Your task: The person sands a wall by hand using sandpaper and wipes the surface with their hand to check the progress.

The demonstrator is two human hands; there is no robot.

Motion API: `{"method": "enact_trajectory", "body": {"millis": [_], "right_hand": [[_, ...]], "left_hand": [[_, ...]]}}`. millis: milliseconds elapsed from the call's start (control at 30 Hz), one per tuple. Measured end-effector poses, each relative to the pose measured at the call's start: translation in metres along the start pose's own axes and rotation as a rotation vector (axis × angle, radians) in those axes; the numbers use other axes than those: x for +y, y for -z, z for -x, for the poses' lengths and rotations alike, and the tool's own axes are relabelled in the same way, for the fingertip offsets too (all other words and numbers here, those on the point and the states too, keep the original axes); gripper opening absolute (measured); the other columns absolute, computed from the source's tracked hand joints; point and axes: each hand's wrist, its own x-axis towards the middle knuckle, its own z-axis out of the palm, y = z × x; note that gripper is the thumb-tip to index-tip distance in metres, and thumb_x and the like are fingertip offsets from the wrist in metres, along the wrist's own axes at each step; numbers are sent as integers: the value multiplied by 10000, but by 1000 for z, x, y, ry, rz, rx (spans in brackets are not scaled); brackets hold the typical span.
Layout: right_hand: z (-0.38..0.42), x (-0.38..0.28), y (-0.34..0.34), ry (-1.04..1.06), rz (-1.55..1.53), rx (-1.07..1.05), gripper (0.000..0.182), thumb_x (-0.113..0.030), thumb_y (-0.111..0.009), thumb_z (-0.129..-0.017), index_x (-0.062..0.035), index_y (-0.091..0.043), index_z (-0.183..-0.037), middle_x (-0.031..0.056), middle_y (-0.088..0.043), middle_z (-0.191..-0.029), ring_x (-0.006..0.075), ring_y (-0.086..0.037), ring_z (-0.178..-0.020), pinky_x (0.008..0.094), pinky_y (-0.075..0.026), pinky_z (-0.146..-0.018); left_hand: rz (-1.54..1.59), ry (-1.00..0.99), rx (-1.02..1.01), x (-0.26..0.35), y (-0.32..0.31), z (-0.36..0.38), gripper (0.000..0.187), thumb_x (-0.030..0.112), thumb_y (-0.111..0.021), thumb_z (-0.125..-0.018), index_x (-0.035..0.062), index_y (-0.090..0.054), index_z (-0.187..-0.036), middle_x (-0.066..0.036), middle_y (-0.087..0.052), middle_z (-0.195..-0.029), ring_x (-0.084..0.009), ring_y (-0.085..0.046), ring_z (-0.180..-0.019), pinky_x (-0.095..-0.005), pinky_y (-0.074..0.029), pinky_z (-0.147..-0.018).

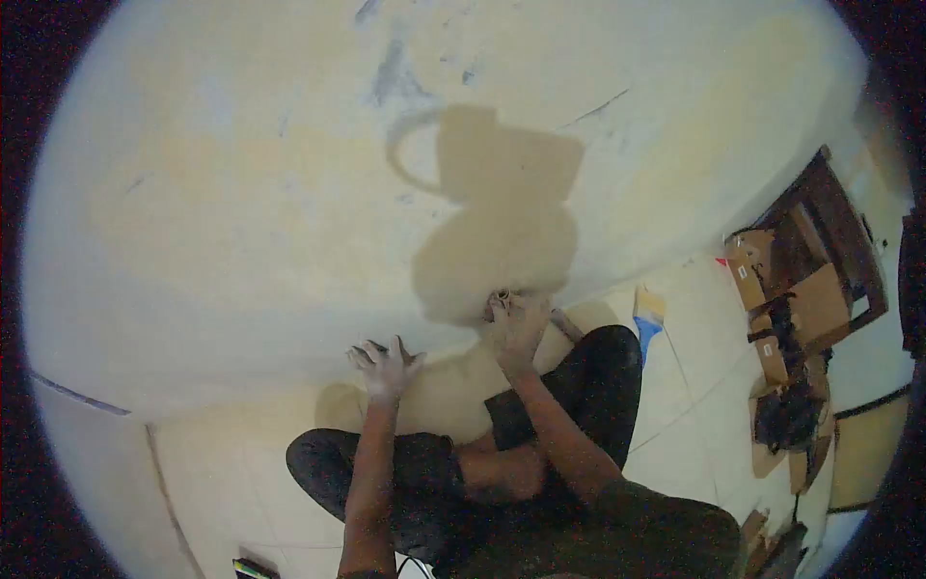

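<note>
My left hand (384, 369) is at the foot of the pale wall (241, 241), its fingers spread and dusted with something whitish. Nothing shows in it. Further right, my right hand (519, 333) is closed around a small brown curled piece (502, 295), perhaps sandpaper, held up near the wall. Its exact kind is too blurred to tell. Dark scuffs and a thin crack-like line mark the wall above, and my shadow falls across it.
A paintbrush (648, 323) with a blue handle lies on the tiled floor (675, 415) beyond my right knee. Opened cardboard boxes (820, 309) and dark items stand at the right. My crossed legs (386, 473) are close to the wall. A dark striped object (254, 567) lies at lower left.
</note>
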Motion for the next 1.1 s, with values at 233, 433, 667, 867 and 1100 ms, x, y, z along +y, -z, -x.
{"method": "enact_trajectory", "body": {"millis": [233, 433, 667, 867, 1100], "right_hand": [[-50, -101, 7, 414, 88, 250, 205, -184, -803, -869, -34, -688, -949, 139, -665, -946, 344, -607, -947, 495, -461, -878], [-5, -5, -1, 457, 304, 210, 250, -170, -798, -884, -31, -601, -950, 101, -602, -925, 258, -574, -944, 441, -432, -884], [-50, -103, -4, 346, 132, 298, 246, -289, -796, -870, -49, -745, -887, 138, -652, -963, 347, -590, -941, 485, -419, -918], [-7, -28, -6, 409, 359, 79, 212, -114, -777, -893, -27, -619, -1005, 108, -590, -963, 251, -585, -963, 411, -470, -867], [-60, -123, -7, 196, -220, 330, 211, -173, -795, -888, -43, -682, -1010, 103, -631, -974, 240, -602, -939, 447, -448, -897]], "left_hand": [[-195, -196, 616, -6, -28, 8, 784, 799, -672, -791, 171, -696, -1259, -417, -293, -1465, -778, -276, -1304, -864, -269, -1034], [-183, -198, 577, -9, -30, 2, 775, 795, -668, -800, 176, -693, -1267, -418, -177, -1550, -780, -238, -1324, -861, -264, -1041], [-187, -181, 518, -4, -18, 6, 759, 767, -701, -791, 193, -665, -1287, -402, -382, -1385, -755, -329, -1263, -842, -309, -1013], [-160, -238, 652, -7, -25, 2, 732, 746, -713, -799, 203, -667, -1288, -390, -383, -1367, -744, -373, -1218, -837, -335, -991], [-209, -227, 593, -13, -33, 3, 720, 772, -655, -825, 229, -676, -1298, -420, -413, -1371, -745, -387, -1215, -842, -330, -992]]}}
